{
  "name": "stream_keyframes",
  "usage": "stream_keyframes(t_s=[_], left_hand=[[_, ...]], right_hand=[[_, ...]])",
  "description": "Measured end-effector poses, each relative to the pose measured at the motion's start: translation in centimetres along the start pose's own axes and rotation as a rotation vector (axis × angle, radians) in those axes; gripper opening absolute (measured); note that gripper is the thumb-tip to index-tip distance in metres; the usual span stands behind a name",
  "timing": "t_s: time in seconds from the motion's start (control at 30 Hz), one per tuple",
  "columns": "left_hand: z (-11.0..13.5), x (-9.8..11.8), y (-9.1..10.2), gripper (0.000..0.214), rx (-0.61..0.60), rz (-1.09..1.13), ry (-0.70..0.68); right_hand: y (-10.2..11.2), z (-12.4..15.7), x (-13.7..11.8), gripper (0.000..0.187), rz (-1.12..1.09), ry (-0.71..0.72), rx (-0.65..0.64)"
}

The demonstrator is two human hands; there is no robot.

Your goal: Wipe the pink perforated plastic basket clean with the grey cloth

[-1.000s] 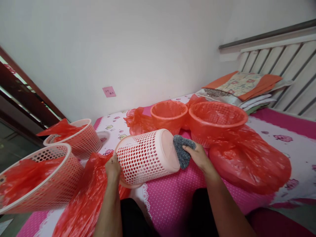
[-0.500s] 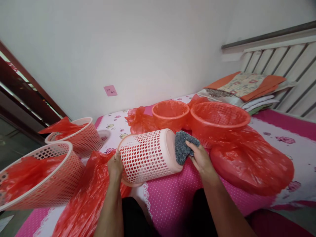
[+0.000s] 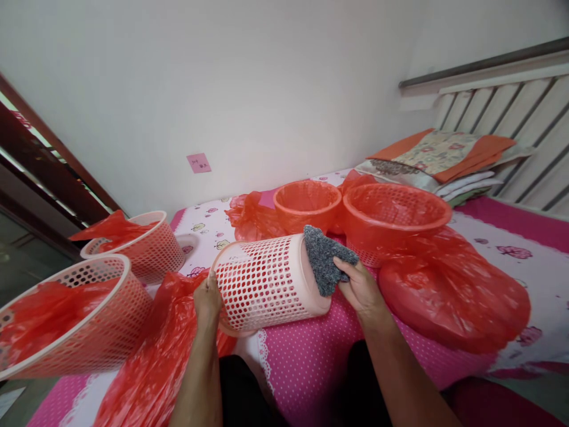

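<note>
A pale pink perforated plastic basket (image 3: 262, 281) lies on its side in front of me, its base facing right. My left hand (image 3: 207, 296) is closed on the basket's rim at the left end. In my right hand (image 3: 359, 284) is a dark grey fuzzy cloth (image 3: 324, 261), pinched at its right side and pressed against the basket's base. The cloth covers the upper part of the base. Some of my left fingers are hidden behind the rim. Beside my left forearm a crumpled red plastic bag (image 3: 164, 332) spreads over the bed.
Two baskets lined with red bags, a smaller one (image 3: 307, 207) and a larger one (image 3: 396, 213), stand behind. Two more pink baskets (image 3: 157, 249) (image 3: 111, 320) holding red plastic are on the left. Folded bedding (image 3: 448, 154) lies by the white headboard (image 3: 511, 130).
The grey cloth has slid up and slightly left over the basket's base and now laps its upper edge. My left hand and the basket have hardly moved.
</note>
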State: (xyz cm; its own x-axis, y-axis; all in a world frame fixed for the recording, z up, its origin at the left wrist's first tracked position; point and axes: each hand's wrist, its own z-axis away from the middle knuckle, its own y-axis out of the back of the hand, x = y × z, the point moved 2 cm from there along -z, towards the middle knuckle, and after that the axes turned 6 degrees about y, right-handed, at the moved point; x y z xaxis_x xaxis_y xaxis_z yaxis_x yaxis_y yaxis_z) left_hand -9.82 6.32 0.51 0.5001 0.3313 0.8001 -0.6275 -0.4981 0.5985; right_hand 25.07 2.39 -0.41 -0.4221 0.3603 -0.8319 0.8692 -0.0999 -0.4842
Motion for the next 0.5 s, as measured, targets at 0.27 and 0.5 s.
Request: stream_keyframes(t_s=[0.27, 0.5], left_hand=[[-0.4, -0.6, -0.3, 0.051, 0.000, -0.012, -0.020], [-0.7, -0.7, -0.3, 0.049, -0.001, -0.035, -0.017]], right_hand=[[0.1, 0.8, -0.4, 0.034, 0.008, -0.095, -0.045], [-0.2, 1.4, -1.7, 0.035, 0.061, -0.138, -0.202]])
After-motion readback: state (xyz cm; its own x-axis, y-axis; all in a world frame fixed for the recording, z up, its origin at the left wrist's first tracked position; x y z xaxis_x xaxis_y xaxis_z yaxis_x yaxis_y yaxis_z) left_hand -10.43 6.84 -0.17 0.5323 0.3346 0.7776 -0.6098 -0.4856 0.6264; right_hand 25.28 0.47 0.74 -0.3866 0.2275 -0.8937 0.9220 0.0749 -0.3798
